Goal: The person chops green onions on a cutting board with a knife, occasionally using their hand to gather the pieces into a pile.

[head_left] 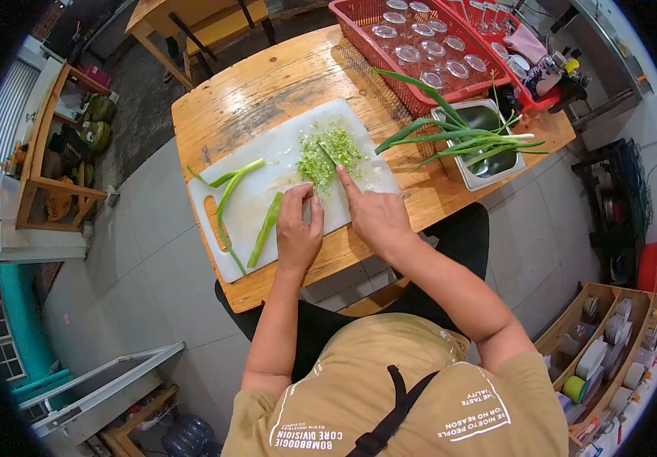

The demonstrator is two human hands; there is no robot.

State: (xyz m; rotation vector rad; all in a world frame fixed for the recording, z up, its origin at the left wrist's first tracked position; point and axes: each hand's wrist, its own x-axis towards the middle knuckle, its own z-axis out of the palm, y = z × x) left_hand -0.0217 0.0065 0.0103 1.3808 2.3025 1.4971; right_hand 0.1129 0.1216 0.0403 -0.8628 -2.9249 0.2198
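Clock ref: 12 = straight away from your chest.

Your right hand [382, 219] had its fingers wrapped round the handle of the knife [329, 155], index finger stretched forward along the top. Grip looked firm; handle itself was hidden in your palm. Blade's long axis ran to about 11 from that hand, tip inside the chopped greens [346, 145].

Your left hand [298, 232] sat at 9 from the right one, just beside it. Its fingers were curled, tips down, thumb close by with little gap, at the near-left edge of the pile. Couldn't tell whether they pinched anything; the hand covered it.

Key relation: pile lay at 11 from the right hand, 1 from the left, with the blade lying across it. Left fingertips were nearer its edge, but only the right hand had steel in it.

A cut stalk [266, 229] lay just beside your left hand at 9, long axis 1 to 7; contact unclear. Beyond it, a forked leaf [238, 177] trailed toward 6.

All that was on the white cutting board [250, 199], on the wooden bench [229, 99]. Farther out at 2 from your right hand: whole spring onions [461, 135] across a metal pan [488, 180], then the red crate [461, 94] of glasses [407, 54] at 1.
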